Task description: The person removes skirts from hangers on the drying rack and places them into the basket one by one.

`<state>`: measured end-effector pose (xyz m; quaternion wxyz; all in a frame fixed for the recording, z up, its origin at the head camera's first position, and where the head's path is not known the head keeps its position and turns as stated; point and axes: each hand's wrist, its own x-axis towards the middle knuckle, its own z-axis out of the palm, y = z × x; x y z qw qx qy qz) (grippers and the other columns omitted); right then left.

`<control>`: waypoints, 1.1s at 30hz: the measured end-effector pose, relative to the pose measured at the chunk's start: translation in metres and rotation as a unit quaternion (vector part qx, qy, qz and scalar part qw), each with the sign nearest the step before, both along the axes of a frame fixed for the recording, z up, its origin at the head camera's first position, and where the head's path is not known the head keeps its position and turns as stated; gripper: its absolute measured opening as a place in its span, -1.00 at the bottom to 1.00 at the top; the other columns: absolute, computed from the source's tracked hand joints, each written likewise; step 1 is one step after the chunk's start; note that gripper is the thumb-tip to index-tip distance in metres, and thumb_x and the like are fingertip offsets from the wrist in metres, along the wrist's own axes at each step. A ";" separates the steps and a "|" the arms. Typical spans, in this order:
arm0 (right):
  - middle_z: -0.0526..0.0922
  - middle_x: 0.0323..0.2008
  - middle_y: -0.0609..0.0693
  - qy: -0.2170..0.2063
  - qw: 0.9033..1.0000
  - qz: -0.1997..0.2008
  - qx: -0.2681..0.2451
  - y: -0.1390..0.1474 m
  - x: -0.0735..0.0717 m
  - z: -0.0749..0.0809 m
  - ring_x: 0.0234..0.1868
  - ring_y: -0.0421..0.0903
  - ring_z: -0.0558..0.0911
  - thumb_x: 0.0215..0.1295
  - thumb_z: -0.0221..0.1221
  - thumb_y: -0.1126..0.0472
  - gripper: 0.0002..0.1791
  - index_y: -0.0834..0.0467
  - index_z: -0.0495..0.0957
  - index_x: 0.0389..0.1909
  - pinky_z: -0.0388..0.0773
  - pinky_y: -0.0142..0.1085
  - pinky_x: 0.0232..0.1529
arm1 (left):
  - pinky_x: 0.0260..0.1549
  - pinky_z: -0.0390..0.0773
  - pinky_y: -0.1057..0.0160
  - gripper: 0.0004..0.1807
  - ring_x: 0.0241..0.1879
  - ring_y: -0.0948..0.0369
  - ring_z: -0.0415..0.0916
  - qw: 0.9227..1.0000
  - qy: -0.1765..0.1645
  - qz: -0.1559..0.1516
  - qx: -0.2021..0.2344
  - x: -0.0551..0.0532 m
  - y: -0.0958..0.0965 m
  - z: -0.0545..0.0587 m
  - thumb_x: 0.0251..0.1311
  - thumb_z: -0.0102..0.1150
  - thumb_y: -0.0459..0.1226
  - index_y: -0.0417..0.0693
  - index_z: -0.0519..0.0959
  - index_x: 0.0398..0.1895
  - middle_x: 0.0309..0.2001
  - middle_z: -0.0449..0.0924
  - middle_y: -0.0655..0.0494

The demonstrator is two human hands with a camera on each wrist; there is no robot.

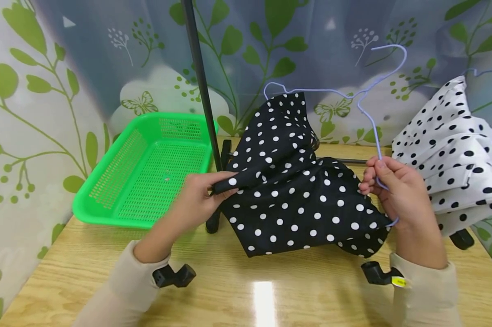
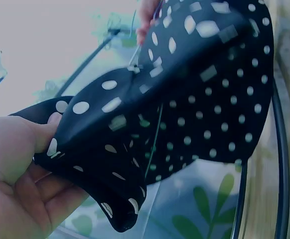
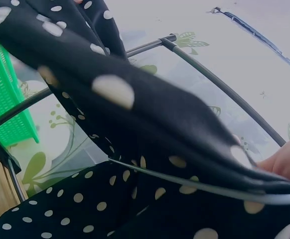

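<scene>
A black garment with white polka dots (image 1: 295, 200) hangs partly over a thin lilac wire hanger (image 1: 332, 91) above the table. My left hand (image 1: 197, 197) pinches the garment's left edge between thumb and fingers. The left wrist view shows that hand (image 2: 20, 174) with the cloth between thumb and fingers. My right hand (image 1: 405, 190) grips the hanger's wire near its right side, below the hook. The hanger's left end pokes out at the garment's top, and its lower right end shows by the cloth's right edge. In the right wrist view, wire (image 3: 210, 188) crosses the dotted cloth.
A green plastic basket (image 1: 80, 209) stands on the wooden table (image 1: 213, 290) at the left. A black rack post (image 1: 201, 68) rises between basket and garment. At the right hangs a white garment with black dots (image 1: 454, 154). A leaf-patterned curtain (image 1: 246, 45) covers the back.
</scene>
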<state>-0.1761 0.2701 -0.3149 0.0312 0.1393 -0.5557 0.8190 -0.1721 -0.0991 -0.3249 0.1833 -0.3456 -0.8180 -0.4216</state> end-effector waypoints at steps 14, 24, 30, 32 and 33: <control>0.62 -0.50 0.08 0.009 1.000 0.006 0.013 0.002 0.001 0.000 -0.52 -0.10 0.67 0.45 0.03 0.30 -0.81 0.35 0.53 -0.25 0.63 -0.36 -0.45 | -0.37 0.60 0.20 -0.77 -0.27 0.07 0.69 0.996 -0.043 0.075 0.004 -0.019 -0.027 0.002 0.11 0.32 -0.49 -0.29 0.68 -0.13 -0.19 0.72 -0.12; 0.63 -0.49 0.08 0.006 1.000 0.004 0.016 0.001 0.001 0.002 -0.52 -0.10 0.67 0.45 0.03 0.29 -0.81 0.35 0.53 -0.25 0.63 -0.36 -0.45 | -0.33 0.62 0.18 -0.78 -0.27 0.12 0.69 0.997 -0.037 0.068 -0.005 -0.016 -0.025 0.005 0.10 0.34 -0.47 -0.24 0.70 -0.15 -0.20 0.73 -0.05; 0.62 -0.50 0.08 0.006 1.000 0.000 0.017 0.000 0.001 0.001 -0.52 -0.10 0.67 0.45 0.03 0.29 -0.81 0.35 0.54 -0.26 0.62 -0.36 -0.45 | -0.43 0.59 0.26 -0.76 -0.40 0.20 0.63 0.999 0.023 0.037 -0.020 -0.007 -0.017 0.005 0.03 0.38 -0.49 -0.25 0.71 -0.18 -0.22 0.73 -0.06; 0.62 -0.50 0.08 0.008 1.000 0.001 0.015 0.000 0.000 0.001 -0.52 -0.10 0.67 0.45 0.03 0.30 -0.81 0.35 0.54 -0.26 0.62 -0.36 -0.45 | -0.56 0.48 0.33 -0.75 -0.54 0.26 0.51 0.998 0.038 0.029 -0.028 -0.002 -0.012 0.006 0.02 0.39 -0.49 -0.25 0.71 -0.17 -0.23 0.73 -0.06; 0.62 -0.50 0.08 0.008 1.000 0.001 0.014 -0.001 0.000 0.001 -0.52 -0.10 0.67 0.45 0.03 0.30 -0.81 0.35 0.54 -0.26 0.62 -0.36 -0.45 | -0.61 0.41 0.35 -0.74 -0.59 0.29 0.42 0.998 0.039 0.025 -0.030 0.001 -0.010 0.006 0.01 0.39 -0.48 -0.25 0.71 -0.16 -0.24 0.73 -0.06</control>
